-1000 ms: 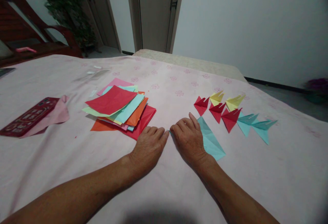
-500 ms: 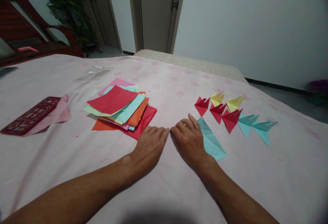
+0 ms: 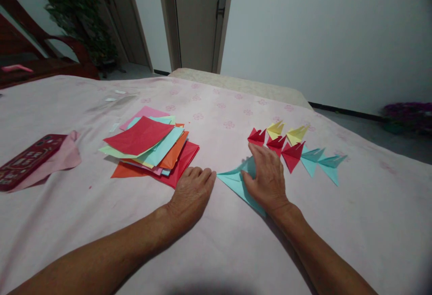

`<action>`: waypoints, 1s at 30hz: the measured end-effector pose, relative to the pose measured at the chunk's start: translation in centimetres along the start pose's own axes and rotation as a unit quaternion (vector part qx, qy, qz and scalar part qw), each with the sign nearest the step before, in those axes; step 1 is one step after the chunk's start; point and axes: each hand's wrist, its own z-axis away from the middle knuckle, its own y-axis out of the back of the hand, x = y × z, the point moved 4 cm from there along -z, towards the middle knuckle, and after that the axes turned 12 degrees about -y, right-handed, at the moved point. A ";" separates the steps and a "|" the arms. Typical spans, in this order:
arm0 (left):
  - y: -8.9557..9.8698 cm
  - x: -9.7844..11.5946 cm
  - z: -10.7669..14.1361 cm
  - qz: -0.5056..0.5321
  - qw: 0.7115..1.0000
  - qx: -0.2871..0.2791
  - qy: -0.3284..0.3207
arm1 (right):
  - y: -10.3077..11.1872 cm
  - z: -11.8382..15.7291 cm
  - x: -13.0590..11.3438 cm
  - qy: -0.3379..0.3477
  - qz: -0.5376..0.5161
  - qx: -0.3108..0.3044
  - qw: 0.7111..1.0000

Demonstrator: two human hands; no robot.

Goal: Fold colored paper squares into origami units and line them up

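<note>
A light-blue sheet of origami paper [image 3: 240, 182], folded to a triangle, lies on the cloth between my hands. My left hand [image 3: 194, 191] is closed at its left tip, thumb and fingers pinching the corner. My right hand [image 3: 268, 176] rests over the paper's right part with its thumb and fingers apart, hiding some of it. Just beyond my left hand is a pile of coloured paper squares, a red sheet [image 3: 140, 135] on top. Past my right hand stand several folded paper pieces: red ones [image 3: 293, 155], yellow ones [image 3: 297, 135] and light-blue ones [image 3: 312, 160].
A pink flowered cloth [image 3: 216, 250] covers the table. At the left lies a dark red patterned box [image 3: 32, 160] with a pink cloth [image 3: 64, 158] beside it. A clear plastic wrapper [image 3: 116, 101] lies behind the pile. A wooden bench [image 3: 50, 61] stands beyond.
My right hand has moved right from the pinched corner and opened over the paper, uncovering its left part. My left hand stays at the tip. The camera view has shifted slightly.
</note>
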 end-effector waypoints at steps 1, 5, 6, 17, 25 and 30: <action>0.0 0.0 0.0 0.001 1.000 -0.002 -0.001 | -0.1 0.1 0.8 -0.022 0.001 -0.002 1.000; 0.1 0.0 -0.1 0.000 1.000 -0.006 0.001 | -0.6 0.8 2.3 -0.079 -0.024 -0.013 0.996; 0.2 0.0 -0.1 -0.001 1.000 -0.005 0.001 | -0.7 0.9 2.4 -0.085 -0.035 -0.011 0.996; 0.4 -0.2 -0.1 -0.005 1.000 0.007 -0.006 | -0.9 0.5 4.6 -0.047 -0.209 -0.069 0.974; 0.7 -0.2 -0.3 -0.008 1.000 0.000 -0.007 | 0.0 0.5 4.7 0.003 -0.177 -0.107 0.978; 0.7 -0.1 -0.4 -0.006 1.000 0.008 -0.011 | 0.8 0.4 4.6 0.059 -0.116 -0.131 0.983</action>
